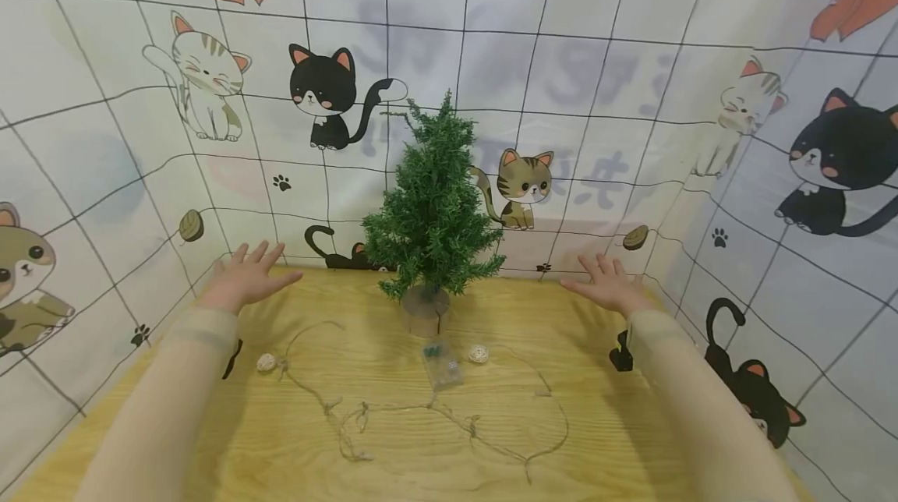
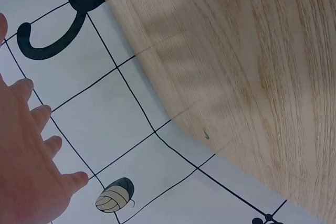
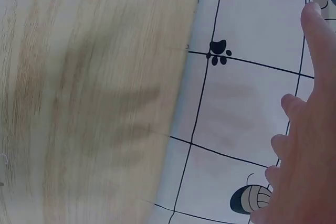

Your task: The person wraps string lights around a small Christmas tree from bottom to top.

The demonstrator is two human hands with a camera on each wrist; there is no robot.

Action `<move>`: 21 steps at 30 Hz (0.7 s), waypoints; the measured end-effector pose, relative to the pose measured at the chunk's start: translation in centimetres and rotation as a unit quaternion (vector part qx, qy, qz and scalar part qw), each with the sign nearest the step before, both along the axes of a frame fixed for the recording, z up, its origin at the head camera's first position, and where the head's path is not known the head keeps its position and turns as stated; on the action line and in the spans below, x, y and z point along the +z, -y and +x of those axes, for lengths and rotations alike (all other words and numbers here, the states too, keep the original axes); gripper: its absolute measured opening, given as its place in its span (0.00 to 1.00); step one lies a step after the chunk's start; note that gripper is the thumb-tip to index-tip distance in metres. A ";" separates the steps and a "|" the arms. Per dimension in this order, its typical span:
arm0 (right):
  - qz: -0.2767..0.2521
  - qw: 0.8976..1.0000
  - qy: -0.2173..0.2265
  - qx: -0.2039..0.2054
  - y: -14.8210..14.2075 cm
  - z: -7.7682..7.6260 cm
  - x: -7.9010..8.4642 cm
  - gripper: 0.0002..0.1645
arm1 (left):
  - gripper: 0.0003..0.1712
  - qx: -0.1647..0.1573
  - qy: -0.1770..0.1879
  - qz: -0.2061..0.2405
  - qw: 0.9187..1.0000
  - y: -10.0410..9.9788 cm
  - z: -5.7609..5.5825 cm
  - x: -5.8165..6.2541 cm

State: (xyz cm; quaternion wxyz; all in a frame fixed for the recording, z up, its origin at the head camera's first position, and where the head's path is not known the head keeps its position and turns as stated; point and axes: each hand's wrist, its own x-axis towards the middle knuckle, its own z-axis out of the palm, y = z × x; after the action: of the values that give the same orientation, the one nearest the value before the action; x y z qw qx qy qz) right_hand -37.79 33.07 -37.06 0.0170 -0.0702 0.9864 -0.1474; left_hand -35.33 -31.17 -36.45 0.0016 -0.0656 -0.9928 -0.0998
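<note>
My left hand (image 1: 245, 280) is spread over the table's far left corner with nothing in it, its fingers straight. On the opposite side, my right hand (image 1: 609, 285) mirrors it, fingers spread and holding nothing. Between them at the back stands a small green artificial tree (image 1: 436, 206) on a round base (image 1: 424, 313). In front of the base lies a small clear packet (image 1: 443, 364) with little green and white pieces inside. A thin twine string (image 1: 393, 408) with several knots trails across the table. One pale woven ball (image 1: 479, 354) sits beside the packet, another woven ball (image 1: 266, 362) at the left.
The wooden table (image 1: 281, 455) is bounded at the back and sides by white cloth (image 1: 435, 3) printed with cats and a grid. A black object (image 1: 621, 352) shows by the right wrist, and a dark strip (image 1: 232, 359) beside the left forearm.
</note>
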 end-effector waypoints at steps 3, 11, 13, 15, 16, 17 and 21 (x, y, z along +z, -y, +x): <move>0.001 1.000 -0.001 0.018 -0.1 -0.2 0.2 0.61 | 0.56 -0.001 -0.006 -0.005 1.000 0.0 -0.1 0.0; 0.041 0.996 -0.005 0.077 2.2 2.3 0.1 0.56 | 0.53 -0.032 -0.037 -0.026 0.998 -1.2 0.8 0.4; 0.050 0.994 -0.014 0.093 2.8 3.1 -0.5 0.55 | 0.53 -0.045 -0.047 -0.037 0.997 -1.6 1.3 0.3; 0.045 0.993 -0.019 0.108 3.5 4.0 -0.8 0.55 | 0.52 -0.058 -0.055 -0.040 0.996 -2.2 1.8 0.1; 0.040 0.992 -0.021 0.114 3.9 4.5 -1.0 0.55 | 0.52 -0.064 -0.058 -0.039 0.995 -2.4 2.1 -0.1; 0.032 0.992 -0.020 0.122 4.3 5.0 -1.1 0.54 | 0.53 -0.070 -0.062 -0.042 0.995 -2.8 2.5 -0.3; 0.005 0.987 -0.023 0.162 5.9 7.4 -1.6 0.53 | 0.52 -0.103 -0.079 -0.028 0.991 -4.5 4.1 -1.3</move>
State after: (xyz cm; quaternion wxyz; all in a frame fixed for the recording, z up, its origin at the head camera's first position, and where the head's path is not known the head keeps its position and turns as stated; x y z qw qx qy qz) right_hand -30.42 27.19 -38.67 0.0178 -0.2323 0.9629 -0.1365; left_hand -31.19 -26.62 -37.78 0.0681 -0.1751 -0.9800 -0.0661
